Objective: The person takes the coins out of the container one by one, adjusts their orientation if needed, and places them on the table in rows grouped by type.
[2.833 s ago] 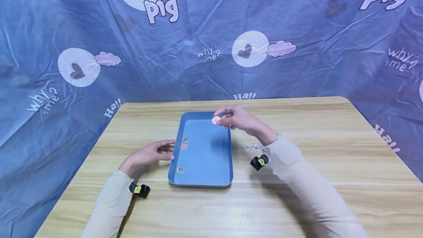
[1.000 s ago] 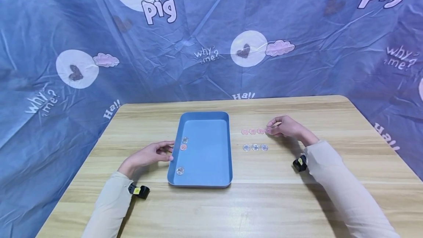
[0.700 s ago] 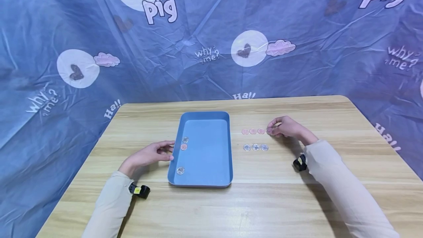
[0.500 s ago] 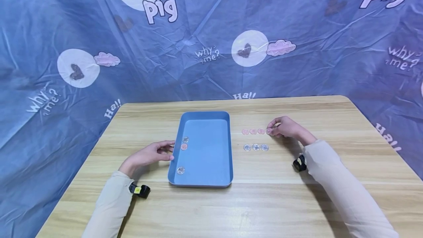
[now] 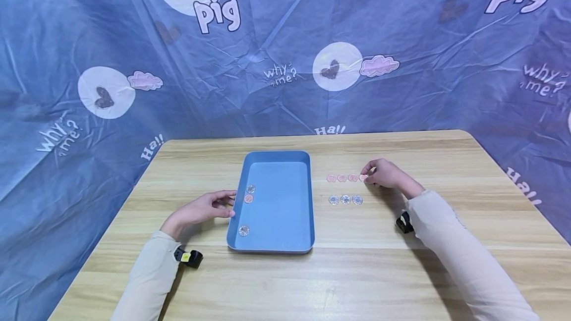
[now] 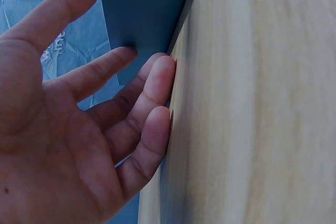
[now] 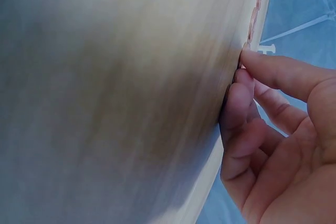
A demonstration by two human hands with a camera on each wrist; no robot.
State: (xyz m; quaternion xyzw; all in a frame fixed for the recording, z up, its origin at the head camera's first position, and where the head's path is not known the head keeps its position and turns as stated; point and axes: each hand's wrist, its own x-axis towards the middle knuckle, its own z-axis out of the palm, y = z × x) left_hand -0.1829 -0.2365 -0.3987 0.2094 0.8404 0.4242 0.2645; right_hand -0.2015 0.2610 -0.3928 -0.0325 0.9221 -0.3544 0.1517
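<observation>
In the head view my right hand (image 5: 383,173) is low over the table at the right end of a row of pink tokens (image 5: 342,178). Its thumb and index finger pinch the edge of the last pink token (image 5: 363,178). The right wrist view has its fingertips (image 7: 236,98) right at the wood. My left hand (image 5: 202,208) touches the left wall of a blue tray (image 5: 278,202) with relaxed, spread fingers. Inside that tray, along its left side, lie a pink token (image 5: 248,198) and two clear, silvery tokens, one near (image 5: 244,231) and one farther (image 5: 251,188).
Three clear tokens (image 5: 345,200) form a second row nearer the front, right of the tray. All of this stands on a wooden table (image 5: 285,286). A blue printed cloth (image 5: 267,98) hangs behind the table's far edge.
My right hand has carried a pink token from above the tray rightward and down to the end of the pink row. Lately it has barely shifted. The left hand stays at the tray.
</observation>
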